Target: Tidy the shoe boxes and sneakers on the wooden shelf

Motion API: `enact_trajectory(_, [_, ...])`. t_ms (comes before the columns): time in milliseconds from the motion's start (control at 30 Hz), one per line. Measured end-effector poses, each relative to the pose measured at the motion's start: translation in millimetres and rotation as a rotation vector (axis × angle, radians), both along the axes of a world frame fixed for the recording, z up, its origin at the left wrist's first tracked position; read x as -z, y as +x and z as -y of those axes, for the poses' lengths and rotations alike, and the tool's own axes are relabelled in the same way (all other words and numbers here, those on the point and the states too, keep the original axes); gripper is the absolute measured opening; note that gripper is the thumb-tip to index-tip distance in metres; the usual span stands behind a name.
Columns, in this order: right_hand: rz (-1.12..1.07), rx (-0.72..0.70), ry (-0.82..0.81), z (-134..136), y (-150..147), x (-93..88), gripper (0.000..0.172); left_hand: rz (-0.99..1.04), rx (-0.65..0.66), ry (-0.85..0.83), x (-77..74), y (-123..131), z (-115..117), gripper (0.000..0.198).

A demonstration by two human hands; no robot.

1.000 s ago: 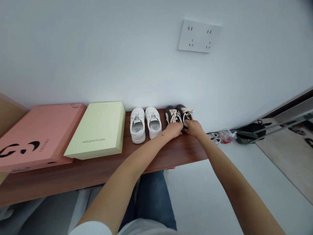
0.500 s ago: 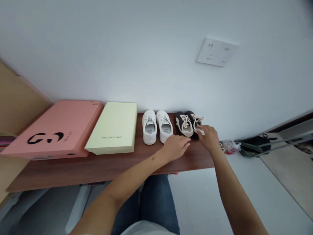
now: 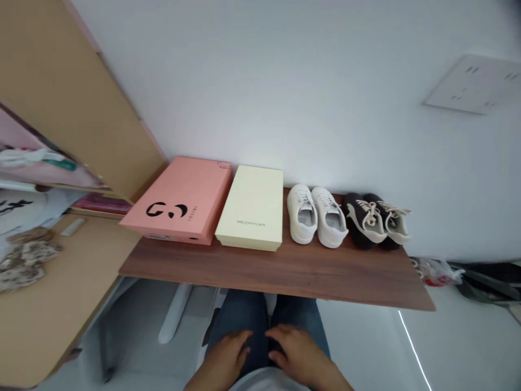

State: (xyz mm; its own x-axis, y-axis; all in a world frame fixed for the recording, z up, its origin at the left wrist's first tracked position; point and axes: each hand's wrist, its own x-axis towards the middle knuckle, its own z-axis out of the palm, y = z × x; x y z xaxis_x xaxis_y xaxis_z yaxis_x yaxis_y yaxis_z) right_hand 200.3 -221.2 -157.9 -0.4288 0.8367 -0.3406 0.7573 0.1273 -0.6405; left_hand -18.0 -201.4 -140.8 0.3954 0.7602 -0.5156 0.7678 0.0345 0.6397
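My left hand (image 3: 228, 355) and my right hand (image 3: 295, 350) rest on my jeans-clad lap at the bottom of the view, fingers lying flat, holding nothing. Ahead, on a dark wooden shelf (image 3: 285, 271) against the white wall, stand in a row a pink shoe box (image 3: 179, 200), a pale yellow shoe box (image 3: 252, 206), a pair of white sneakers (image 3: 316, 220) and a pair of dark sneakers (image 3: 376, 220) with cream laces. Both hands are well short of the shelf.
A tan cabinet side (image 3: 73, 92) rises at the left, with a light wooden desk (image 3: 49, 304) holding papers and clutter. A wall socket plate (image 3: 476, 84) is at the upper right. Bags (image 3: 459, 271) lie on the floor to the right.
Both hands have left the dark sneakers and drawn back to my lap. The view has swung left, bringing the cabinet and desk into sight.
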Motion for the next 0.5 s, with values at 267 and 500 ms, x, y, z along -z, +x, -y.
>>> enact_trajectory(267, [-0.509,-0.098,0.153,-71,-101,-74.4,0.042,0.451,-1.03,0.768,-53.8,-107,-104,0.051])
enact_trajectory(500, [-0.767,0.5,-0.145,-169,-187,-84.6,0.074,0.725,-1.283,0.589,-35.8,-177,-215,0.067])
